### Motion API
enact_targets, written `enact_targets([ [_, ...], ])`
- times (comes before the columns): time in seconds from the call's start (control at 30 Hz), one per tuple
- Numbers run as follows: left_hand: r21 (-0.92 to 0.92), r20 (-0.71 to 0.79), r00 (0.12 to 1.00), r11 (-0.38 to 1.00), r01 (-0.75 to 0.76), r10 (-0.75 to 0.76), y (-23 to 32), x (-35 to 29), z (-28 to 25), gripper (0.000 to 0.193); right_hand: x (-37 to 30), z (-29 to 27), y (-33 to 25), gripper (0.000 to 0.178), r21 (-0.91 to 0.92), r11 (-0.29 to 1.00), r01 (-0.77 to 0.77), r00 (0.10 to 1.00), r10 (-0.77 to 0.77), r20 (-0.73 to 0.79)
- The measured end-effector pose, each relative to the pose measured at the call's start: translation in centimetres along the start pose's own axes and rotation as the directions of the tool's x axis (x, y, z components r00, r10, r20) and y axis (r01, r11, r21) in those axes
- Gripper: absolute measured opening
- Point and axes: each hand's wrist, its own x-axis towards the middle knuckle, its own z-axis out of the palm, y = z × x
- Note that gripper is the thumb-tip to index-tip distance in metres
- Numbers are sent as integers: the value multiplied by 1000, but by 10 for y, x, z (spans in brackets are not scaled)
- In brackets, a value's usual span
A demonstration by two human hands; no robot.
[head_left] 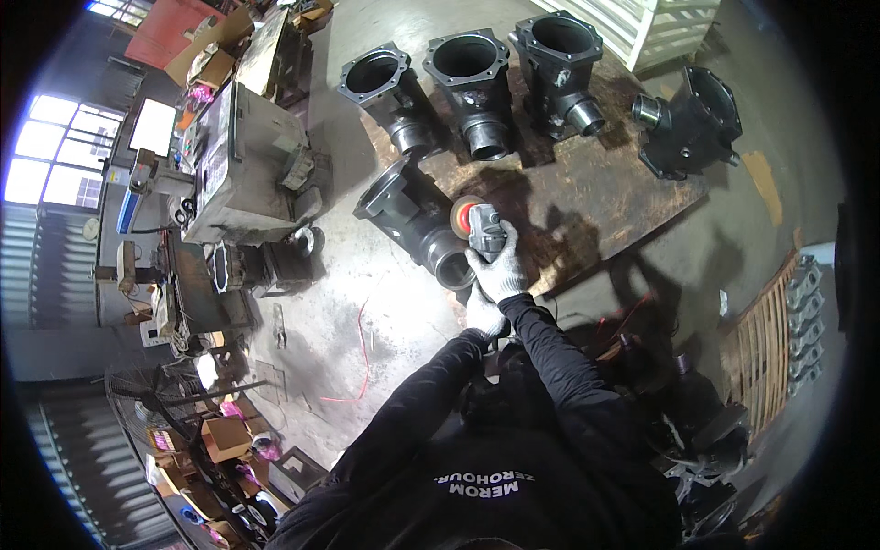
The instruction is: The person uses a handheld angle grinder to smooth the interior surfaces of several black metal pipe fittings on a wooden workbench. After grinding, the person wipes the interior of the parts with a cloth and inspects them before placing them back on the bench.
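Observation:
An angle grinder (pixel 486 233) with a grey head and a round reddish disc (pixel 466 216) is in my hands. My right hand (pixel 502 271), in a pale glove, wraps round its body just behind the head. Below it my left hand (pixel 484 313), gloved too, is closed at the grinder's rear end; its fingers are partly hidden. The disc is beside a black cast metal housing (pixel 403 215), which lies tilted with its round pipe end (pixel 454 266) toward me. Whether the disc touches the housing I cannot tell.
The worn wooden worktop (pixel 605 202) bears several more black housings, among them one (pixel 467 82) at the back and one (pixel 692 124) at the right. A grey machine (pixel 243 170) stands left. A red cable (pixel 365 344) lies on the floor. Metal parts rest on a wooden pallet (pixel 763 339).

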Motion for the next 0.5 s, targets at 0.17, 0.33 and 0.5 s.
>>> enact_targets([
  [0.17,-91,-45,997,994,52,-56,-4,-13,10,90,-15,-18,-19,93,-57,995,78,997,-78,5],
  [0.33,-305,-74,997,952,13,-37,-7,-20,19,79,-23,-28,-29,94,-116,992,41,999,-37,39],
  [0.5,-179,-134,990,984,15,-39,0,-7,23,76,-1,-13,-25,94,-264,960,97,994,-82,68],
])
